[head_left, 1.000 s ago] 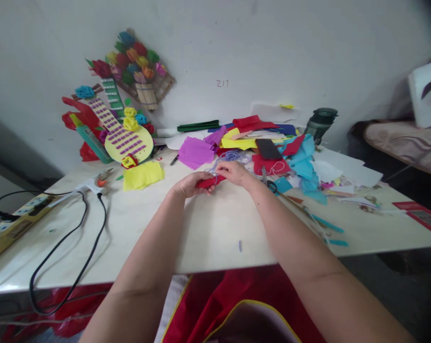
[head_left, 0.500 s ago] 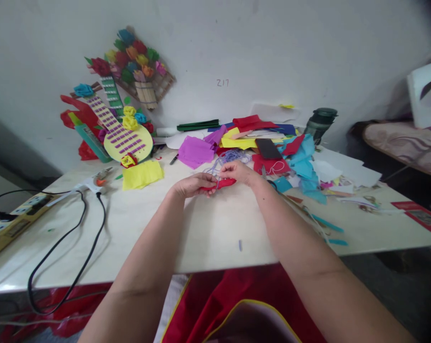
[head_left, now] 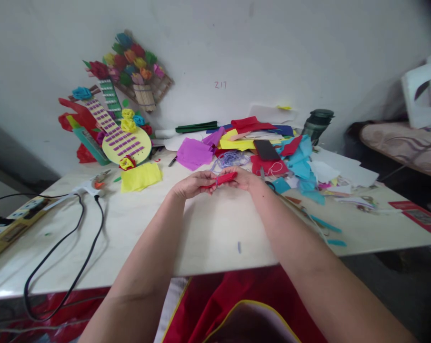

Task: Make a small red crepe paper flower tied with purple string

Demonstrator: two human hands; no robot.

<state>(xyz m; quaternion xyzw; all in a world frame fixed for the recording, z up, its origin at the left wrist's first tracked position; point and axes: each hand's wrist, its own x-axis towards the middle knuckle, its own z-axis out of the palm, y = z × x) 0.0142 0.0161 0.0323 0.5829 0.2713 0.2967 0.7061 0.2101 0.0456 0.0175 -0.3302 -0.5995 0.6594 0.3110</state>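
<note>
Above the table, a narrow folded piece of red paper [head_left: 225, 179] is held between both hands, with pale purple yarn around its middle. My left hand [head_left: 194, 185] pinches its left end. Fingers of my right hand [head_left: 242, 178] are closed at its right end, partly hidden behind the paper. Just beyond the hands lies a loose heap of purple yarn [head_left: 232, 158]. A short scrap of yarn [head_left: 239, 247] rests near the front edge.
Purple paper [head_left: 194, 153], a dark phone [head_left: 266, 150], scissors [head_left: 270, 185] and blue paper scraps [head_left: 301, 166] lie behind and to the right. At left are yellow paper [head_left: 141, 177], a glue gun [head_left: 92, 185] with its black cable, and a power strip [head_left: 11, 231]. A bottle [head_left: 317, 125] stands at the back.
My right hand has moved from pinching above the red paper down to its right end. The paper's right end is tilted up a little more.
</note>
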